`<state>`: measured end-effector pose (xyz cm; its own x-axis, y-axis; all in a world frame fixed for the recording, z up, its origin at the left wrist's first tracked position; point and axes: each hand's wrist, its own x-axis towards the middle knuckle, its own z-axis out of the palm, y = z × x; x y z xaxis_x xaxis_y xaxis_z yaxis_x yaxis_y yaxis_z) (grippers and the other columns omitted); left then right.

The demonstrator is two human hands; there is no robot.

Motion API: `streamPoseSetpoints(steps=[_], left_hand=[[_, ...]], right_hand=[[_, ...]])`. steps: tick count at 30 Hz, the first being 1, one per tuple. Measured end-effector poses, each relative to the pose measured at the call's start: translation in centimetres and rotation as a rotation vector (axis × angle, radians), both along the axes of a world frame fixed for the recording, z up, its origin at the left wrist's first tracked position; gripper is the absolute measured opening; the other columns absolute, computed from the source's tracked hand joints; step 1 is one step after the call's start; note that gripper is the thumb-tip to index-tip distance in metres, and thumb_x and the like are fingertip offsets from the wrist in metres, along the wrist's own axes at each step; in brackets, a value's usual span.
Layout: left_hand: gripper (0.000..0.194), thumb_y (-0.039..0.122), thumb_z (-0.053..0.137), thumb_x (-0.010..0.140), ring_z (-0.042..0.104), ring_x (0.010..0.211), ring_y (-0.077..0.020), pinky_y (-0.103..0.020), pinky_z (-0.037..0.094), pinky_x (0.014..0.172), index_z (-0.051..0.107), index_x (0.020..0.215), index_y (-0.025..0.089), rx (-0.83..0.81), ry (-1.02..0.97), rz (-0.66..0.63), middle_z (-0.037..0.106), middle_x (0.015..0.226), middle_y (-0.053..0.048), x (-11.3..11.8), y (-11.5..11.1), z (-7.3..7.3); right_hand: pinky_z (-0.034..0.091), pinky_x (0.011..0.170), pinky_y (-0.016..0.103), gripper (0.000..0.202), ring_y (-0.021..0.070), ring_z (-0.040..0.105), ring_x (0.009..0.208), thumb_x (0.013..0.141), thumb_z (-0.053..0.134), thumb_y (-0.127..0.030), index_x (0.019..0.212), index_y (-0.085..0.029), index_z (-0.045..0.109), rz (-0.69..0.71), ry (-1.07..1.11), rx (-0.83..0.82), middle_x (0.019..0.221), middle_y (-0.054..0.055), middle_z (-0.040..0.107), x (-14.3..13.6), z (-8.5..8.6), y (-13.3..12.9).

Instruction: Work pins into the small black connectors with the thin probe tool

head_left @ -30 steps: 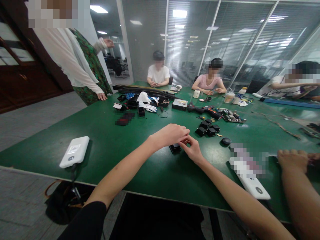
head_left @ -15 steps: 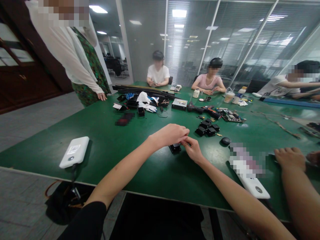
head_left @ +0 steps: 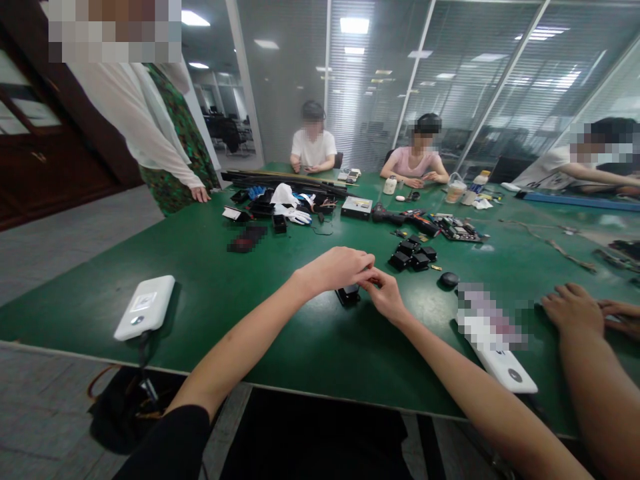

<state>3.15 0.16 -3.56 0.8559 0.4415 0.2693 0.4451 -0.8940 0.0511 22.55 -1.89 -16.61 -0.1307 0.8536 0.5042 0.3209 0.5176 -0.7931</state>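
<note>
My left hand (head_left: 345,267) reaches in over the green table, its fingers bent down and closed. Its fingertips meet those of my right hand (head_left: 386,293), whose thumb and fingers are pinched together. Whatever lies between the fingertips is too small or too covered to make out. Just under my left hand a small black box-like part (head_left: 347,295) rests on the table, its top partly hidden. Beyond my right hand sits a cluster of several similar black parts (head_left: 411,255), with a round black object (head_left: 449,280) to their right.
White power banks lie left (head_left: 146,307) and right (head_left: 500,360). Farther back are white gloves (head_left: 295,207), a metal box (head_left: 357,207), a power drill (head_left: 407,219) and a circuit board (head_left: 457,228). A co-worker's hand (head_left: 575,310) works at the right; other people sit or stand around the table (head_left: 280,357).
My hands stay together above the black part with slight finger movement. The view has shifted a little. At the right, the co-worker's hands have come closer together.
</note>
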Motion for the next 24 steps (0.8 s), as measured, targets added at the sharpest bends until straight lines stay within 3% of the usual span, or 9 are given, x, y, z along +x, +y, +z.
streamPoseSetpoints(steps=[5,9,12,15,19,24], left_hand=[[0.045,0.055,0.037,0.104,0.07,0.094,-0.0234,-0.032,0.048,0.078,0.062,0.117,0.02,-0.089,-0.114,0.078,0.073,0.103,-0.007,0.2,2.3,-1.5],[0.041,0.05,0.035,0.106,0.068,0.1,-0.022,-0.034,0.05,0.086,0.062,0.116,0.021,-0.147,-0.238,0.166,0.071,0.112,-0.007,-0.6,2.9,-5.7],[0.037,0.038,0.029,0.108,0.065,0.104,-0.0189,-0.034,0.05,0.092,0.06,0.119,0.022,-0.177,-0.391,0.203,0.068,0.115,-0.006,-1.5,1.7,-9.3],[0.029,0.037,0.042,0.104,0.061,0.109,-0.0226,-0.039,0.05,0.095,0.06,0.122,0.022,-0.094,-0.334,0.144,0.065,0.117,-0.007,-1.7,0.0,-11.6],[0.035,0.046,0.057,0.097,0.057,0.114,-0.0269,-0.044,0.048,0.095,0.059,0.122,0.022,-0.032,-0.264,0.109,0.063,0.123,-0.009,-0.9,-1.0,-12.1],[0.038,0.046,0.063,0.094,0.055,0.116,-0.028,-0.045,0.047,0.095,0.057,0.122,0.021,-0.04,-0.266,0.127,0.062,0.125,-0.009,-0.6,-0.7,-12.2]], right_hand=[[0.051,0.071,0.031,0.019,0.0199,0.062,0.076,0.095,0.062,-0.034,0.088,-0.019,0.072,0.013,-0.006,0.003,0.084,0.005,0.07,0.5,0.2,0.0],[0.05,0.07,0.03,0.021,0.0184,0.061,0.075,0.098,0.058,-0.035,0.092,-0.02,0.071,0.048,0.022,-0.028,0.086,0.004,0.068,0.7,0.3,0.1],[0.05,0.069,0.029,0.021,0.0175,0.06,0.074,0.099,0.057,-0.036,0.094,-0.02,0.071,0.047,0.05,-0.043,0.085,0.004,0.068,0.9,0.0,0.2],[0.05,0.069,0.029,0.022,0.0171,0.06,0.073,0.1,0.055,-0.036,0.096,-0.02,0.07,0.061,0.066,-0.045,0.086,0.004,0.068,0.9,-0.2,0.2],[0.05,0.069,0.029,0.023,0.0172,0.06,0.074,0.1,0.054,-0.036,0.098,-0.02,0.07,0.058,0.068,-0.05,0.084,0.004,0.067,1.0,-0.4,0.1],[0.052,0.07,0.029,0.02,0.0185,0.062,0.081,0.097,0.061,-0.036,0.092,-0.02,0.071,0.05,0.063,-0.017,0.093,0.006,0.064,0.9,0.1,-0.2]])
